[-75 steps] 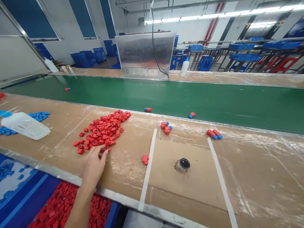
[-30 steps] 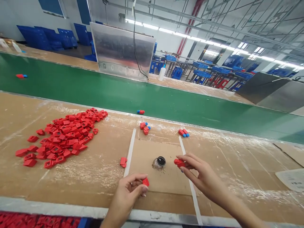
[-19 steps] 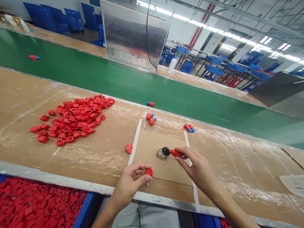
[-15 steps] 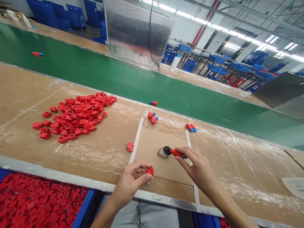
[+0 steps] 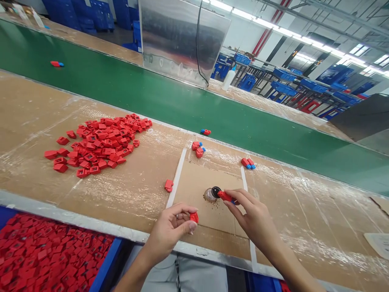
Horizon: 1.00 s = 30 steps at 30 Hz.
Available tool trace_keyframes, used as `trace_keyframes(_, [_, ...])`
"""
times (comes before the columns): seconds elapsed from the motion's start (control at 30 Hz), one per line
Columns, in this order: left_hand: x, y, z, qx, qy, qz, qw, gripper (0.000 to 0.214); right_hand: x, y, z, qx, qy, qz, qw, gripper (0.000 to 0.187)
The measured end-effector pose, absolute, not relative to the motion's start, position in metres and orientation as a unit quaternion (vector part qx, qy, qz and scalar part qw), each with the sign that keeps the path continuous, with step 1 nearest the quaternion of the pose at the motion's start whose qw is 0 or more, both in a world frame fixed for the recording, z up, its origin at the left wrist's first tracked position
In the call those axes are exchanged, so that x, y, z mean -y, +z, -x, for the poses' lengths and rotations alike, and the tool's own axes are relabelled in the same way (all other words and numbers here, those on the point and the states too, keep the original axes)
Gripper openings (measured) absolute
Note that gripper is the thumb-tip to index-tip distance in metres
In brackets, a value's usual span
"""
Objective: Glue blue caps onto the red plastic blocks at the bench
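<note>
Red plastic block (image 5: 225, 196) pinched in R hand (image 5: 255, 215): thumb + fingers closed firmly on it, a bit of blue showing by the fingertips. Its free end is at the mouth of a small round glass jar (image 5: 212, 195) w/ dark contents, looks like touching the rim. Jar stands on a tan cardboard sheet (image 5: 206, 182), brown specks around its base.

L hand (image 5: 168, 231) is nearly closed, fingertips + thumb pinching a small red plastic piece (image 5: 194, 217) over the card's lower part, well apart from the jar. Ring on one finger.

Card is edged by white tape strips (image 5: 176, 182), on a brown work table under clear plastic film (image 5: 121, 207). On the table: loose heap of red plastic blocks (image 5: 97, 146) left of the card, one lone red block (image 5: 169, 185) just beside the L tape, 2 small groups of red-and-blue assembled parts (image 5: 198, 149) past the card.

Near the person, a blue-rimmed bin (image 5: 106, 259) is full of red plastic blocks, level not visible under the pile. Past the table, green conveyor belt (image 5: 182, 109) carries red-and-blue parts (image 5: 206, 132). Further back: steel panel (image 5: 182, 40), white squeeze bottle (image 5: 228, 80), blue crates on metal racks (image 5: 284, 87).
</note>
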<state>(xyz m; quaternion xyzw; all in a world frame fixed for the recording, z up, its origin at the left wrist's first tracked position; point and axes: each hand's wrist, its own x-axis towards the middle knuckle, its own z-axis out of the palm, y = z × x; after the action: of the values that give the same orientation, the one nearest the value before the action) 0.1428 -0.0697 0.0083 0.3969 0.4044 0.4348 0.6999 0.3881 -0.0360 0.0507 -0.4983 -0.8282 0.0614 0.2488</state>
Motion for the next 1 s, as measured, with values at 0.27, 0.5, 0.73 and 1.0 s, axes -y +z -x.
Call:
trace_keyframes(0.27, [0.07,0.007,-0.144,-0.401,0.437,-0.401,0.698,0.027,0.036,0.052,-0.387,0.832,0.053,0.491,0.251,0.017])
trace_keyframes(0.5, [0.07,0.009,-0.144,-0.397,0.443,-0.393,0.702,0.026,0.039,0.05,-0.387,0.829,0.052,0.496,0.253,0.017])
trace_keyframes(0.73, [0.072,0.008,-0.142,-0.397,0.443,-0.383,0.707,0.027,0.034,0.059,-0.384,0.83,0.04,0.492,0.26,0.018])
trace_keyframes(1.0, [0.07,-0.001,-0.141,-0.347,0.461,-0.339,0.743,0.032,0.032,0.069,-0.379,0.804,0.074,0.514,0.289,0.016])
